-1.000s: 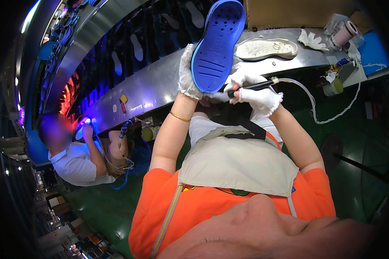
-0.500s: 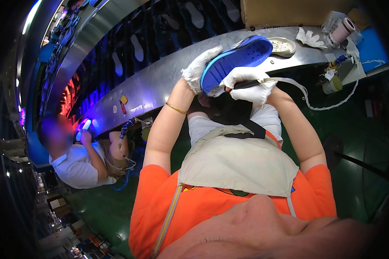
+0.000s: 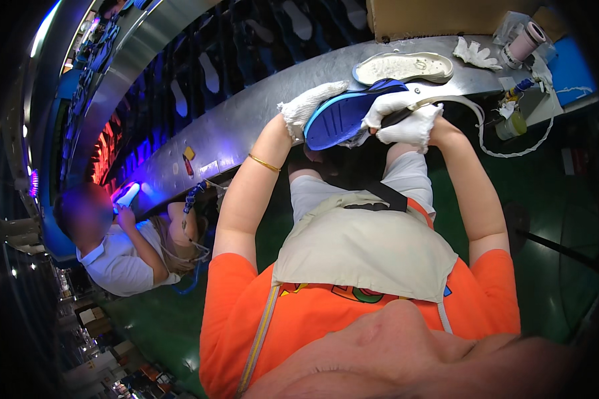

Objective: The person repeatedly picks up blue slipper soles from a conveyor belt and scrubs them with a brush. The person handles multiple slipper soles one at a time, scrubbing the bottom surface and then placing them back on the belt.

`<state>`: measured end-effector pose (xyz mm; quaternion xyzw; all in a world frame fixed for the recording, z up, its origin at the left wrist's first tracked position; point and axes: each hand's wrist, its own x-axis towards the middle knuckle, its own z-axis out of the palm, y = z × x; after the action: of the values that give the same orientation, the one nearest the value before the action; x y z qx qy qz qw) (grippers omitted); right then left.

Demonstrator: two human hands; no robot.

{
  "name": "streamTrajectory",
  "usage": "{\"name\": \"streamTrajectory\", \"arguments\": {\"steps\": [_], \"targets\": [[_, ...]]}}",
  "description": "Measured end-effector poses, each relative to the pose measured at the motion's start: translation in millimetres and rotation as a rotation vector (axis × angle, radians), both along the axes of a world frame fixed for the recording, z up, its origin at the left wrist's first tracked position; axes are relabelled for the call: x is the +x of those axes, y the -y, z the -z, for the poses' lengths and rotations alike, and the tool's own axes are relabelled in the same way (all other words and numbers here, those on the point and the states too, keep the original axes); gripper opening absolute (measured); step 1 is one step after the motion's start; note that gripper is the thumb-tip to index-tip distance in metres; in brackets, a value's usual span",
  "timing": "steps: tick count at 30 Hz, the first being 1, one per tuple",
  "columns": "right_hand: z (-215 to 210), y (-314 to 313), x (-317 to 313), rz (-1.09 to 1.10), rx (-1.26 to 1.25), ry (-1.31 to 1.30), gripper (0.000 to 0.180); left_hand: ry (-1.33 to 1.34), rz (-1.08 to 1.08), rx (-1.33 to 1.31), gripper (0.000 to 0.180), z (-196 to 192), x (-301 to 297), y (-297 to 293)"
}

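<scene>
A blue shoe (image 3: 339,125) with a lighter blue rim is held tilted over the near edge of the bench. My left hand (image 3: 311,110), in a white knit glove, is closed round its left side. My right hand (image 3: 409,122), gloved too, with part of the fingers bare, is closed on a dark-handled tool (image 3: 398,117) at the shoe's right end. A pale hose (image 3: 469,103) leads off from this tool. The tool's tip is hidden by my hand. Just beyond the shoe lies a cream-coloured shoe sole (image 3: 406,68) on the bench.
The metal bench (image 3: 256,123) curves across the front. Behind it runs a rack or belt with shoe parts (image 3: 208,73). A cardboard box (image 3: 439,16), a loose white glove (image 3: 476,53) and a pink spool (image 3: 526,43) stand at back right. Another person (image 3: 123,259) sits at left.
The blue shoe has tipped and come lower, uncovering more of the cream sole behind it. My right hand has shifted slightly right with the tool; my left still grips the shoe.
</scene>
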<state>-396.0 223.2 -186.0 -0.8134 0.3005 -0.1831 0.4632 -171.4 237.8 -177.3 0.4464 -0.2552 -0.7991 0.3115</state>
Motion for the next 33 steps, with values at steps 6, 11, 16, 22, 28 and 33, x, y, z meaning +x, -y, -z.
{"name": "streamTrajectory", "arguments": {"steps": [6, 11, 16, 22, 28, 33], "targets": [[-15.4, -0.6, -6.2, 0.045, -0.178, -0.011, 0.019, 0.064, -0.029, -0.049, 0.047, -1.8, 1.0, 2.4], [-21.6, 8.3, -12.8, 0.038, 0.078, -0.039, 0.015, -0.077, -0.074, 0.005, 0.038, -18.0, 5.5, -8.9], [-15.8, -14.7, 14.9, -0.067, 0.111, 0.506, 0.018, -0.17, -0.181, -0.017, 0.043, 2.2, 12.2, -1.7], [-4.3, -11.4, 20.2, -0.143, -0.036, 0.238, 0.014, -0.231, -0.247, -0.108, 0.039, 23.8, 25.4, 2.6], [-24.3, -25.2, 32.8, 0.147, 0.412, 0.401, 0.016, -0.556, -0.409, -0.223, 0.049, 30.0, 15.1, -12.6], [-9.3, -49.9, 47.9, 0.027, -0.27, 0.411, 0.011, -0.661, -0.567, -0.275, 0.052, 42.5, 6.4, -17.4]]}}
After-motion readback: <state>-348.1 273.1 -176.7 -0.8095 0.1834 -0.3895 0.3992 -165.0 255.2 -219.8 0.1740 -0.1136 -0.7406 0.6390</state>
